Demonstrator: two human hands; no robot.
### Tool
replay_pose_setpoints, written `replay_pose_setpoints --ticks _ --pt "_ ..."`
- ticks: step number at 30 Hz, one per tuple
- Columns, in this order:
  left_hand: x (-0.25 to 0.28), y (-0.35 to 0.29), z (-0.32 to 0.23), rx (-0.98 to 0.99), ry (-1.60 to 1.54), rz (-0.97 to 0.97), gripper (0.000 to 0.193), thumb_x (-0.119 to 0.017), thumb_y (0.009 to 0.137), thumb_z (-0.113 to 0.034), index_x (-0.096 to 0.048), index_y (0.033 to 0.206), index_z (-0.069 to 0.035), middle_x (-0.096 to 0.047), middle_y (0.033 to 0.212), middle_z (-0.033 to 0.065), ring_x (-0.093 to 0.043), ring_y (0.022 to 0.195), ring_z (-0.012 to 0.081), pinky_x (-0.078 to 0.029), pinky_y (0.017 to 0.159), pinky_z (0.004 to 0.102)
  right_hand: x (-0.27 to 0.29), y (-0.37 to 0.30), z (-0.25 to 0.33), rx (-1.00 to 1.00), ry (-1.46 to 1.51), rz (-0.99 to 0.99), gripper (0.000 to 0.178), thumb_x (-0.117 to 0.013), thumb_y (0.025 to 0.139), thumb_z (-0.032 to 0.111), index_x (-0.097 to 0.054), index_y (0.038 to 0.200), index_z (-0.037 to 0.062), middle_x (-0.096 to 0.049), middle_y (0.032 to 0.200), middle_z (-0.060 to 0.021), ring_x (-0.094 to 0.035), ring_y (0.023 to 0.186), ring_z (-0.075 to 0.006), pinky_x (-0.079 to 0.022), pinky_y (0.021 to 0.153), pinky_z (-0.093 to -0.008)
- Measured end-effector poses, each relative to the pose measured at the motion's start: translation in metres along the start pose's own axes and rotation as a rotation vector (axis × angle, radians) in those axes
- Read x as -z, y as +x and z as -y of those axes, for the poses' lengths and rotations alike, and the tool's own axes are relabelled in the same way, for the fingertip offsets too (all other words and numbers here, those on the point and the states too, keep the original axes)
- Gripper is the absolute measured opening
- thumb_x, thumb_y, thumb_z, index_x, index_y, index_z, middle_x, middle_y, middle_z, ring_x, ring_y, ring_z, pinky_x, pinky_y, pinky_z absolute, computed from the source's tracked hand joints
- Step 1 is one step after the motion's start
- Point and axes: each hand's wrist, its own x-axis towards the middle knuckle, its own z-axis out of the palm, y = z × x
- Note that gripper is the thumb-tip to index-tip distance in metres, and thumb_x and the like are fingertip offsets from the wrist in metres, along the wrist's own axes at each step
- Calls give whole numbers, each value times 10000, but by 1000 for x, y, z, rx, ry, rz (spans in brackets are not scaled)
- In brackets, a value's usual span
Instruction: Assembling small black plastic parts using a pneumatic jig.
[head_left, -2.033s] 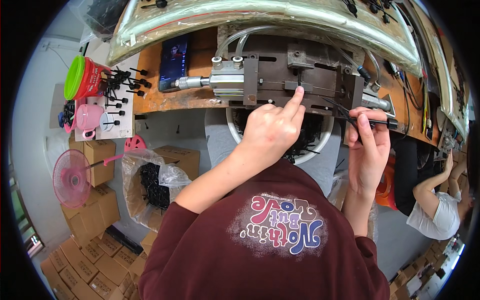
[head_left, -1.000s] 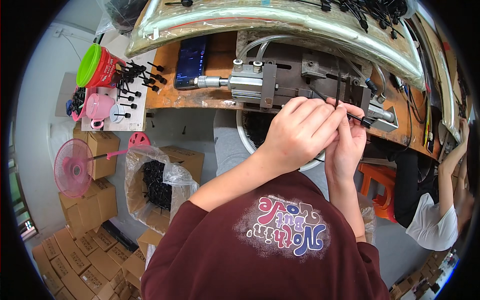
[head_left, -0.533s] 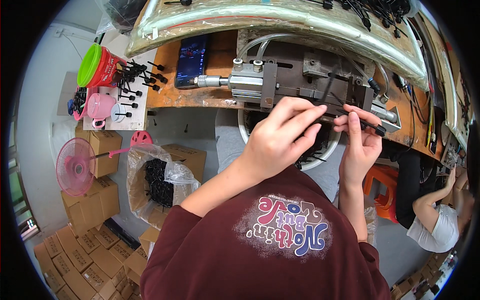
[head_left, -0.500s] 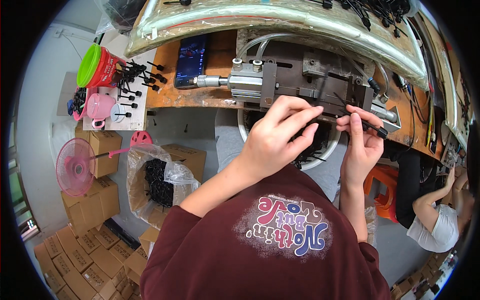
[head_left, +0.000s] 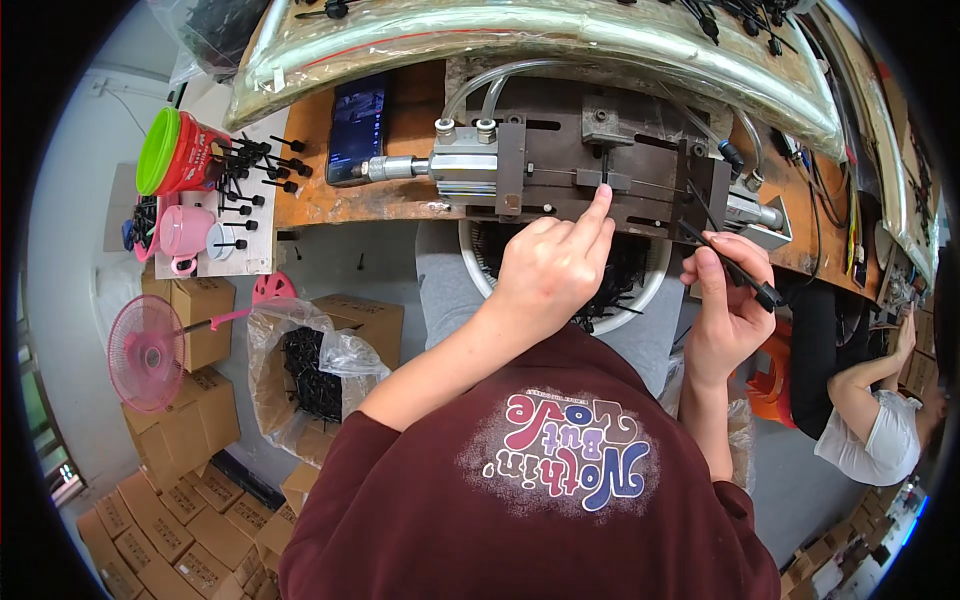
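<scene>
My left hand (head_left: 562, 258) points forward with its index finger stretched out, the tip against a small upright black part (head_left: 605, 165) in the middle block of a metal fixture (head_left: 545, 178). Its other fingers bend loosely and nothing shows in them. To the right, my right hand (head_left: 730, 300) pinches a few thin black plastic rods (head_left: 742, 273) with knobbed ends. Their thin ends reach over the fixture's right side. In my lap, under the fixture, sits a white-rimmed basket (head_left: 640, 312) of black pieces, partly covered by my left hand.
Air hoses (head_left: 492, 95) run to the fixture's cylinders. A phone (head_left: 357, 130) lies left of it. Farther left stand a red and green bucket (head_left: 185, 150), a pink mug (head_left: 187, 230) and loose black rods. A pink fan (head_left: 147, 352), cartons and a seated person (head_left: 875, 430) are around.
My left hand has put its index finger onto the black part in the fixture, where a black rod was blurred before. My right hand keeps its rods, tilted a little differently.
</scene>
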Motion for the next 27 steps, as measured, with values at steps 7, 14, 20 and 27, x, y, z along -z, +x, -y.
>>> replay_pose_setpoints --ticks 7,14,20,27 --pt "2 7 3 -4 -45 1 234 -775 700 -108 -716 912 -29 -670 1226 125 -663 684 194 -529 654 292 5 2 2 263 -390 -3 229 -739 781 -98 -654 968 3 -616 910 -88 -583 802 -160 -472 672 -250" --pt "4 8 2 22 -69 32 221 -777 693 -101 -705 890 -30 -668 1224 132 -655 640 206 -527 625 301 4 4 1 508 -475 48 296 -778 701 -120 -654 929 22 -601 839 -66 -548 709 -142 -420 562 -239" --pt "8 9 3 35 -79 78 242 -782 707 -123 -701 916 -32 -676 1206 116 -659 642 210 -530 625 302 5 1 -3 591 -577 44 314 -782 660 -145 -675 916 3 -596 819 -69 -555 656 -161 -421 546 -269" --pt "45 12 -11 124 -939 109 483 -864 690 -138 -685 1130 -47 -704 1049 99 -699 740 161 -567 679 280 1 3 -7 652 -646 74 248 -757 655 -160 -670 850 -34 -595 791 -107 -574 626 -208 -439 515 -306"
